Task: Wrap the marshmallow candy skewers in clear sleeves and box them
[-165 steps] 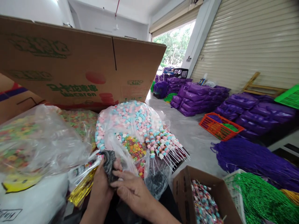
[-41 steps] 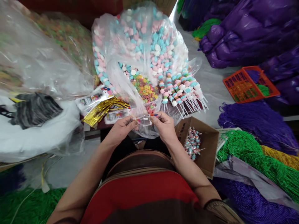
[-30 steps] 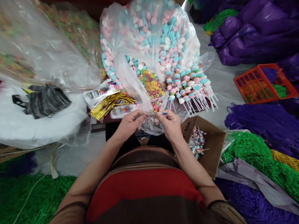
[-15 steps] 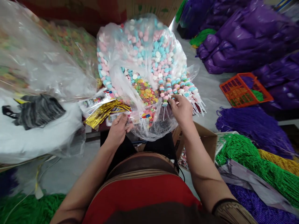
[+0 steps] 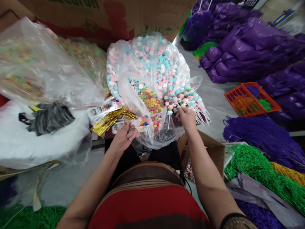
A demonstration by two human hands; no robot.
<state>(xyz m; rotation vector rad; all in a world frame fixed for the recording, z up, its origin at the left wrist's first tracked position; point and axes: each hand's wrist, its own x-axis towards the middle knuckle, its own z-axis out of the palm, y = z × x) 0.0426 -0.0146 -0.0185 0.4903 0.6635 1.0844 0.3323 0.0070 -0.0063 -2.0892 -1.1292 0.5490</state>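
My left hand (image 5: 124,136) is closed on a clear plastic packet (image 5: 143,122) with a colourful printed header, its open end lying to the right. My right hand (image 5: 187,118) has its fingertips pinched at the lower end of a candy skewer (image 5: 175,101); the stick is hidden by the fingers. Just left of it lies another skewer (image 5: 170,108) of pink, white and blue pieces, its white stick toward me. More candy skewers (image 5: 194,98) are piled beyond my right hand. Behind them is a big clear bag (image 5: 149,60) of pastel candies, with ring-shaped candies (image 5: 150,100) at its opening.
Gold twist ties (image 5: 111,120) lie on printed packets (image 5: 101,111) left of centre. A dark grey striped cloth item (image 5: 53,118) rests on white plastic (image 5: 28,146). A cardboard box (image 5: 213,152) stands by my right forearm; an orange basket (image 5: 250,98) and purple bundles are farther right.
The view has tilted up slightly, so everything sits lower. The packet in my left hand shows more of its printed header. My right hand stays at the skewers, fingers drawn in closer.
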